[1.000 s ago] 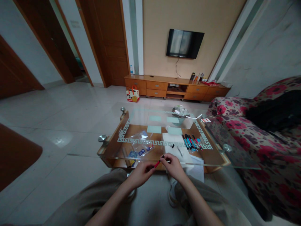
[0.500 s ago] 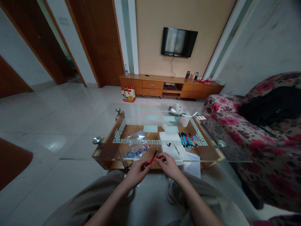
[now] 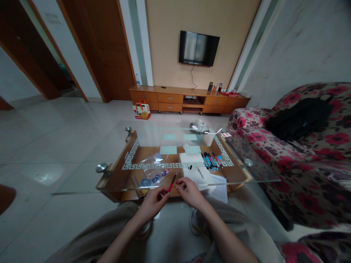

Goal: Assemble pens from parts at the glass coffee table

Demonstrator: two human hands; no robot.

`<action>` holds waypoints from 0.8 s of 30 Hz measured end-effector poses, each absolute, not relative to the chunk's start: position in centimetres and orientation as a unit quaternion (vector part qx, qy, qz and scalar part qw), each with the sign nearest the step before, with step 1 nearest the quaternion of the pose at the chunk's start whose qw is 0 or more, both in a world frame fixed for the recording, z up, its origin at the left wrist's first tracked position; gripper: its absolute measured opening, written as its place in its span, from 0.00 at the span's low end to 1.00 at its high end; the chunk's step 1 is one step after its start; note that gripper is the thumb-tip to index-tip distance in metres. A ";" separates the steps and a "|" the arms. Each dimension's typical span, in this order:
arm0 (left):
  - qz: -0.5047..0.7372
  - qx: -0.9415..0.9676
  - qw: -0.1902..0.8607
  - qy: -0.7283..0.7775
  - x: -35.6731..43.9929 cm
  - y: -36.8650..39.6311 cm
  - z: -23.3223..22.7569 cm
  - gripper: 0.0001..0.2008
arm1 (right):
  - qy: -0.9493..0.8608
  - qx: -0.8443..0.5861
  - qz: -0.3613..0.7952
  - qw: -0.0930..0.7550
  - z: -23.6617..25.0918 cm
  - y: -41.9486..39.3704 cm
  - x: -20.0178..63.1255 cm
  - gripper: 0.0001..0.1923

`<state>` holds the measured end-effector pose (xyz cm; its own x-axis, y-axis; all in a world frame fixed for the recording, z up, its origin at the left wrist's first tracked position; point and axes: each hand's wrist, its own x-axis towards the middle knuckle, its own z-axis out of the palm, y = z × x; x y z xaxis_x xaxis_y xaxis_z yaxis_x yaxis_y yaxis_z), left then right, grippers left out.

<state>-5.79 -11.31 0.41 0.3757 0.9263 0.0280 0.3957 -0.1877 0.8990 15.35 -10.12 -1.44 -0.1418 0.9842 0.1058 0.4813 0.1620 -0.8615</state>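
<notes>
Glass bench (image 3: pixel 115 182) ahead, with left hand (image 3: pixel 153 200) pinching a red pen (image 3: pixel 172 183) now tipped more upright than a second ago, right hand (image 3: pixel 190 191) just beside the grip, fingers curled, off the pen, seemingly empty.

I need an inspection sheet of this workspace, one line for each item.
Surface: glass table, wood shelf beneath.
Job's things: red pen; white paper with a black cap and a thin refill.
Clutter: row of pens, plastic bag, bowl.
Fingers: left hand holds the red pen; right hand close beside, its grip unclear.
Cables: TV cord down the wall.
Surroundings: floral sofa, black bag, cabinet.
</notes>
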 end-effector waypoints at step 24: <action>0.310 0.672 0.480 0.471 -5.8 -11.4 0.1 0.18 | -0.690 -0.541 0.340 0.339 -0.7 -10.8 15.3 0.07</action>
<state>-5.83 -11.38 0.05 0.3643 0.9306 -0.0357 0.3348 -0.0951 0.9375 15.29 -10.76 -0.65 -0.1838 0.9778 0.1003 0.5162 0.1828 -0.8367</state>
